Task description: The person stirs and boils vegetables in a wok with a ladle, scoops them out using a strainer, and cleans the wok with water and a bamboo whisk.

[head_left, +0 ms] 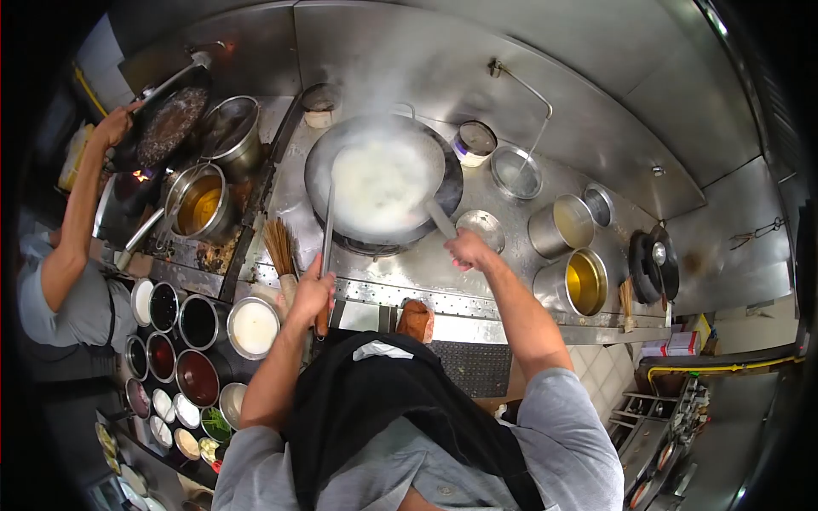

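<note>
A large dark wok (319,183) holds pale, steaming contents, whitish and cloudy in the middle. My left hand (313,294) is wrapped round a long-handled metal cooking utensil (330,223) with a wooden grip end. Its shaft runs over the near left rim, and its head is hidden in the steam. At the right, my right hand (469,249) is closed on a broad grey metal handle (441,219) that reaches over the wok's right rim; what it ends in is hidden. A shallow metal bowl (482,228) lies just behind my right hand.
Pots with yellow liquid (586,283) and pale liquid (561,226) stand at right. A bamboo brush (279,247) leans beside my left hand. Containers of sauces (198,377) fill the left side. A co-worker's hand (112,128) grips another pan (173,126) over a flame.
</note>
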Motion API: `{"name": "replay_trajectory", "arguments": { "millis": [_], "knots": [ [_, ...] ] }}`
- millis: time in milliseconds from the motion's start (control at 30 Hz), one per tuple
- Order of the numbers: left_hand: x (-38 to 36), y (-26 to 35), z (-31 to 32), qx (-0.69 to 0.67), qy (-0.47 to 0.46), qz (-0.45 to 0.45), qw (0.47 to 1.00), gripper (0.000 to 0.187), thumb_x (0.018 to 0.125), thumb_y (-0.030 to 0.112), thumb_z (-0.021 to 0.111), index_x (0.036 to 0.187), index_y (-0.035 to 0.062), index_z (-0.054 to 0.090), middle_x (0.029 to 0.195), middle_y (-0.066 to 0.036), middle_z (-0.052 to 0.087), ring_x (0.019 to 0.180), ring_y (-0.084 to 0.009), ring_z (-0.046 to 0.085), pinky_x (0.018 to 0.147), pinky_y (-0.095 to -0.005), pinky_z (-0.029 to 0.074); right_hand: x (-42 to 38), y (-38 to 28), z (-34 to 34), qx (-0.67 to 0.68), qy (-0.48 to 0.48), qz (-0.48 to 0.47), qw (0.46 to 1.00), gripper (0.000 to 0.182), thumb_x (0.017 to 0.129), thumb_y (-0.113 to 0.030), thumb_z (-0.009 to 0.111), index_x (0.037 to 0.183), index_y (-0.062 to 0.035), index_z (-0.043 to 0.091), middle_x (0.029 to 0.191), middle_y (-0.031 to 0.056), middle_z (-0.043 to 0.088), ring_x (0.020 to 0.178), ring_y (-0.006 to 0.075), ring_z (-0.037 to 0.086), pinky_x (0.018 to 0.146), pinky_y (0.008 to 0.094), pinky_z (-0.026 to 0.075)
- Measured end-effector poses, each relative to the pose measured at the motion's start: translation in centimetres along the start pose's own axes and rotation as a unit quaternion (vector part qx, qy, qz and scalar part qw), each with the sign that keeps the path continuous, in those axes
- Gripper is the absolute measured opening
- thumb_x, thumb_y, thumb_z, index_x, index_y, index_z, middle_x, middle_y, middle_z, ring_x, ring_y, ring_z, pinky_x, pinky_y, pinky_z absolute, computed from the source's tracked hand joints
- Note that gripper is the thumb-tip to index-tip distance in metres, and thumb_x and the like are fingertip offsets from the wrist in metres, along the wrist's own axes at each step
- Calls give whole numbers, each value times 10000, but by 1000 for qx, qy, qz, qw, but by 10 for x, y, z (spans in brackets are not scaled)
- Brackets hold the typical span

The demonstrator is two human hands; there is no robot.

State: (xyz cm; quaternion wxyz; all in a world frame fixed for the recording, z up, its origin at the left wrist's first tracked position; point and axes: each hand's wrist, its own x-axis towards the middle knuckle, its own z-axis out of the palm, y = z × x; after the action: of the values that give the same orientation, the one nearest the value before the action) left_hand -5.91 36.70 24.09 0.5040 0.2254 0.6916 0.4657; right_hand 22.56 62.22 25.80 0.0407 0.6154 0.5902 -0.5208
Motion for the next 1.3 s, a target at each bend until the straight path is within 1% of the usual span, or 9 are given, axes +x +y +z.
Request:
{"name": "replay_trajectory", "arguments": {
  "millis": [200,300,367,533,800,1067,1167,1267,1300],
  "knots": [
    [-43,24,17,-136,-34,-77,987,719,978,102,552,1603,120,196,680,9,514,471,-116,483,423,-285,440,-28,-17,38,166,-116,28,979,229,920,-199,652,1108,-131,541,762,-4,589,554,108,549,463,273,413],
    [-21,12,-1,-97,-86,-4,992,700,971,93,559,1593,110,238,673,9,509,466,-112,471,421,-281,439,-20,-12,52,297,-183,41,936,139,931,-185,663,997,-119,560,746,4,580,575,113,531,513,283,419],
    [-22,13,-11,4,-51,19,999,685,969,90,559,1585,100,262,672,7,506,462,-109,462,421,-279,440,-17,-6,61,366,-210,41,906,127,940,-171,659,973,-114,551,733,11,588,550,115,513,499,267,406],
    [-55,34,-9,162,37,94,982,683,951,71,574,1576,139,308,677,-13,561,459,-99,482,437,-288,436,-29,2,74,382,-171,-12,908,142,942,-160,647,1004,-111,529,716,10,574,540,115,512,466,267,399],
    [-89,34,-6,10,36,122,992,700,955,2,556,1585,146,286,740,-15,566,476,-78,466,427,-261,423,-66,24,72,428,-150,-70,888,182,958,-133,619,1056,-99,469,729,25,567,519,119,512,421,262,382],
    [-89,19,-8,-12,16,117,993,700,963,5,542,1590,100,245,722,-10,537,472,-88,467,404,-255,429,-93,30,55,487,-109,-79,863,208,947,-118,639,1059,-85,467,729,40,571,497,130,503,416,265,365],
    [-89,12,-8,-39,19,117,992,586,962,18,545,1517,38,358,710,-14,539,463,-88,470,398,-253,427,-111,52,39,513,-110,-103,845,217,953,-114,621,1096,-74,463,714,26,563,491,125,500,414,263,360],
    [-85,0,-16,-28,7,96,995,412,959,20,549,1362,-8,467,700,-12,539,454,-87,473,391,-252,419,-132,84,30,530,-68,-133,834,188,957,-122,614,1070,-73,471,714,32,564,478,128,500,407,270,374],
    [-94,7,-13,-16,24,98,995,279,963,30,547,1237,-2,505,691,-6,531,451,-82,474,387,-250,410,-134,99,30,528,-40,-140,837,146,958,-116,596,1036,-72,480,713,36,566,469,134,506,398,283,390]
  ]
}}
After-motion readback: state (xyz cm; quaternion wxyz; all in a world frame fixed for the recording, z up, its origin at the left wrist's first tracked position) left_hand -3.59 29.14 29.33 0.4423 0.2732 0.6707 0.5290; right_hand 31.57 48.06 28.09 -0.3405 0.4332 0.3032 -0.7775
